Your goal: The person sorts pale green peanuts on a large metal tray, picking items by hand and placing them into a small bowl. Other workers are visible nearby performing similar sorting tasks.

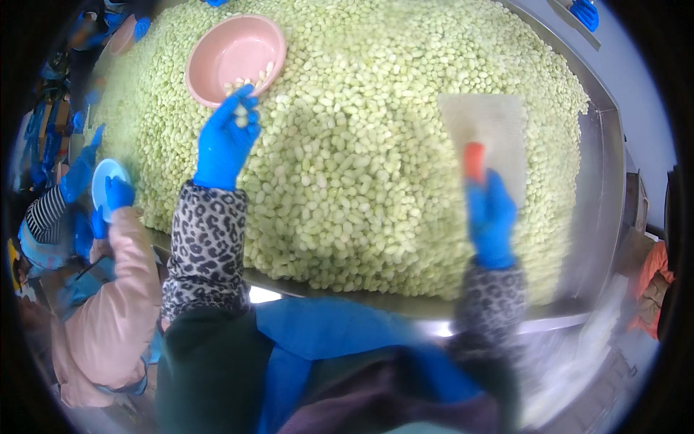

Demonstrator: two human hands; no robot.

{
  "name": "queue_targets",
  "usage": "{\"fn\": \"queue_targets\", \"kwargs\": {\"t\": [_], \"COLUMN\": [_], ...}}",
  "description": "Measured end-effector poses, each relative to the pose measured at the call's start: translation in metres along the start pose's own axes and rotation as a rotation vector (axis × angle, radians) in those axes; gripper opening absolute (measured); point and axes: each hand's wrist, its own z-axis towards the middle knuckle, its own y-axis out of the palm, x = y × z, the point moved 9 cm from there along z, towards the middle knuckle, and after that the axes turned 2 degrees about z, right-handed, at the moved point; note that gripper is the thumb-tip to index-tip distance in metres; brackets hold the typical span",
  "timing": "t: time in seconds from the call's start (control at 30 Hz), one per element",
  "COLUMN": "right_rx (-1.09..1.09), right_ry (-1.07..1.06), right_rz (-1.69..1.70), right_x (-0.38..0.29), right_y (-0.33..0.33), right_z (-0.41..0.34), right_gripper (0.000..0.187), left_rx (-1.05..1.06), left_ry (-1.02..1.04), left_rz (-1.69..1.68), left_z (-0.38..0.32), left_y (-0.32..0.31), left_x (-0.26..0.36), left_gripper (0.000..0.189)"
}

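Small pale-green oval fruits or beans (347, 179), whose exact kind I cannot tell, lie heaped before me. My left hand (227, 135), in a blue glove, holds a few of the pale pieces between its fingers at the near rim of a pink plastic basin (238, 54). Several pale pieces lie in that basin. On the right, my blue-gloved right hand (492, 217) is closed on the red handle of a flat, light-coloured scraper or scoop (490, 119); its blade is over the heap and blurred.
A metal tray wall (602, 190) curves round the right side. At the left, a co-worker in a pink sleeve (130, 255) holds a light-blue bowl (100, 187). Other gloved workers stand farther up the left edge, near another pink basin (123, 35). A blue-gloved hand (584, 13) shows at top right.
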Motion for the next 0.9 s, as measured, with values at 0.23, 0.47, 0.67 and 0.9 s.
{"fn": "queue_targets", "kwargs": {"t": [0.23, 0.47, 0.67, 0.9], "right_rx": [-0.402, 0.101, -0.230, -0.100], "right_ry": [0.040, -0.093, -0.149, 0.069], "right_rz": [-0.432, 0.119, -0.390, -0.213], "right_x": [0.002, -0.028, -0.016, -0.010], "right_y": [0.079, 0.001, 0.071, 0.053], "right_z": [-0.013, -0.003, 0.018, 0.014], "right_gripper": [0.038, 0.029, 0.038, 0.038], "left_rx": [0.257, 0.432, 0.078, 0.024], "left_ry": [0.415, 1.195, 1.297, 0.854], "left_rz": [0.380, 1.589, 1.296, 1.107], "left_z": [0.099, 0.100, 0.033, -0.012], "left_y": [-0.058, 0.008, 0.095, 0.105], "left_x": [0.122, 0.144, 0.058, 0.000], "left_gripper": [0.034, 0.036, 0.031, 0.027]}}
